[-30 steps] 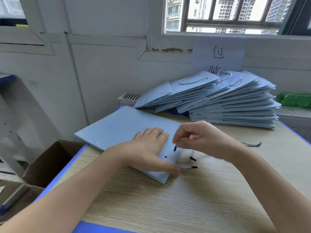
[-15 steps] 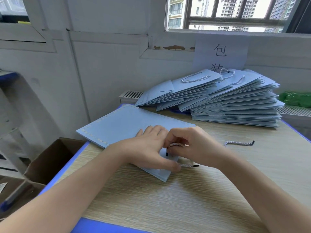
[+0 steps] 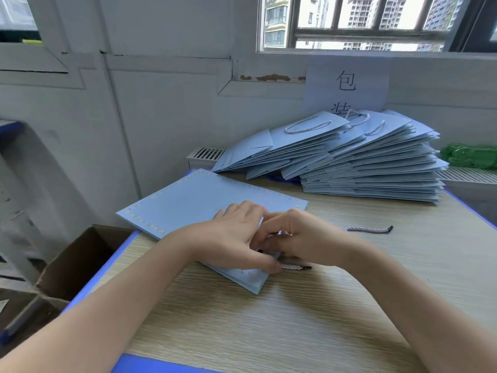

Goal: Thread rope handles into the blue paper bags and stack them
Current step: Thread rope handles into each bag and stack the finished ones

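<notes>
Two hands meet over the flat blue bag (image 3: 193, 205) near the table's (image 3: 295, 319) front-left — left hand (image 3: 231, 238) presses it, thumb pinning the rope (image 3: 294, 266); right hand (image 3: 301, 235) curled, pinching something, can't tell what. Finished stack (image 3: 363, 162) sits behind.

A wood-grain counter (image 3: 309, 327) with a blue edge stands against a white wall (image 3: 161, 109). Above, a barred window (image 3: 376, 22) looks out on tall buildings. Under it a white paper sign (image 3: 347, 84) with two black characters hangs on the wall, its lower part hidden. A white vent grille (image 3: 208, 153) sits behind the counter's far left corner. A green crumpled thing (image 3: 469, 156) lies at far right on a ribbed ledge. An open brown cardboard box (image 3: 78, 262) stands on the floor at left.
</notes>
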Action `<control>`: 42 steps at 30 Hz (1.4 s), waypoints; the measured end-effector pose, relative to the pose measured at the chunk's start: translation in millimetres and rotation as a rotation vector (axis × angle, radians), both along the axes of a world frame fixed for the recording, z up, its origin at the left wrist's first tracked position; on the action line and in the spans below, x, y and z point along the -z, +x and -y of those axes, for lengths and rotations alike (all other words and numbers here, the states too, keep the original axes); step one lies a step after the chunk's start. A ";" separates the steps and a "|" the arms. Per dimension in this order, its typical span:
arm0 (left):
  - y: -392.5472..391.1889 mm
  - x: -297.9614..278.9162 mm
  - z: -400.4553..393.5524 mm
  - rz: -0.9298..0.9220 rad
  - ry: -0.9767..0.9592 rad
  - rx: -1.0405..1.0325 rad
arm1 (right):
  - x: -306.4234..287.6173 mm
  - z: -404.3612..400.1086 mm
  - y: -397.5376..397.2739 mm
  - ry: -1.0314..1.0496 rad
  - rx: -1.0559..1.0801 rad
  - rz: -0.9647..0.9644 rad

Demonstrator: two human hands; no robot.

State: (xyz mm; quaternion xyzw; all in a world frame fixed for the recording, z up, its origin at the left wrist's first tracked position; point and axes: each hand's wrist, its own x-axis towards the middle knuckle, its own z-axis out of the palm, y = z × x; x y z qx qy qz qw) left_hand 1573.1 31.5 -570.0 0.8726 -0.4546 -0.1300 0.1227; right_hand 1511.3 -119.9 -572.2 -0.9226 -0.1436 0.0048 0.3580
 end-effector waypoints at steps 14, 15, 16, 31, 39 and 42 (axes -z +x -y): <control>0.0 -11.3 -2.2 0.060 -0.246 -0.012 | -3.6 3.3 -5.0 0.080 0.010 0.116; -0.6 -11.6 -1.9 0.066 -0.243 -0.002 | -1.1 -0.4 -4.7 0.077 -0.007 0.136; -1.2 -11.5 -1.4 0.076 -0.232 0.007 | 1.7 -3.9 -4.2 0.076 -0.013 0.152; -2.3 -3.8 -1.1 0.109 -0.091 -0.057 | 4.5 -1.6 0.0 0.117 0.217 0.241; -8.3 -5.4 -0.1 0.118 -0.164 -0.049 | 8.1 -5.2 0.3 0.026 0.209 0.243; -8.9 -6.0 0.0 0.117 -0.158 -0.046 | 7.5 -4.7 -0.5 0.026 0.210 0.213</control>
